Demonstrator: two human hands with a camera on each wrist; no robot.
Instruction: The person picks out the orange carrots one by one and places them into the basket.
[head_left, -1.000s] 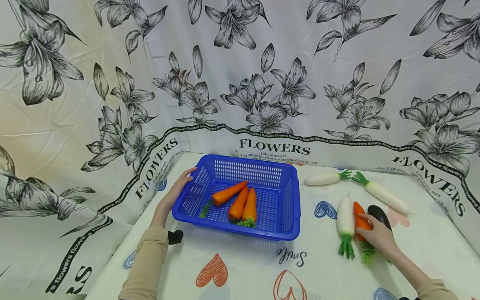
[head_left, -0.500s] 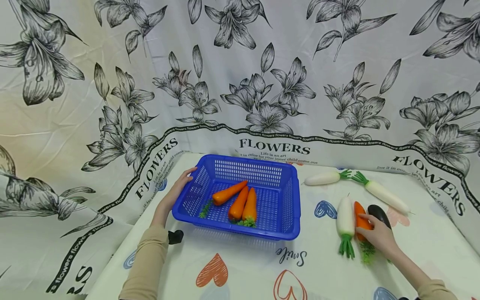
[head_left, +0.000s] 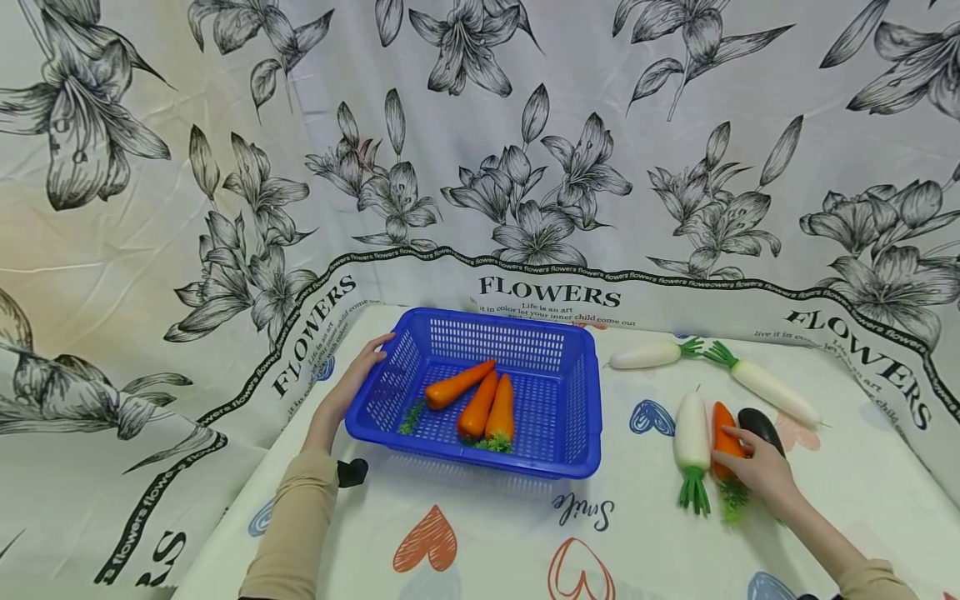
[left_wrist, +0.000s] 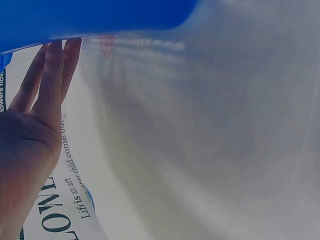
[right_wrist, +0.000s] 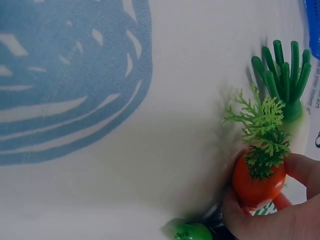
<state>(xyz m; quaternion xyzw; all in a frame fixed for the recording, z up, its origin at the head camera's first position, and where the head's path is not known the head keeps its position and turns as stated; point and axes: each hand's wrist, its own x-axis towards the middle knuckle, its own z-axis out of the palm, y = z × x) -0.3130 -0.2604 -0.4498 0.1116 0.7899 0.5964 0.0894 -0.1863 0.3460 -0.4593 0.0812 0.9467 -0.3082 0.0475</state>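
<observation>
My left hand [head_left: 363, 367] is at the left rim of a blue plastic basket [head_left: 585, 417]. In the left wrist view its fingers [left_wrist: 50, 80] reach up straight to the basket's edge, their tips partly hidden. Three orange carrots [head_left: 476, 406] with green tops lie inside the basket. Over to the right, my right hand [head_left: 761, 471] pinches another carrot [head_left: 726, 417] between thumb and fingers; its leafy end [right_wrist: 265, 130] points toward me. A white radish [head_left: 691, 429] lies just left of that carrot, and a dark eggplant [head_left: 761, 427], partly covered by the hand, lies to its right.
Farther back on the right lie two more white radishes, one [head_left: 645, 357] pointing left and the other [head_left: 776, 393] slanting right. The printed cloth [head_left: 480, 542] covers the table, and a flower-patterned curtain [head_left: 480, 167] hangs behind and at the left.
The carrot in my right hand has shifted slightly right, away from the white radish beside it. My left hand and the basket hold their place.
</observation>
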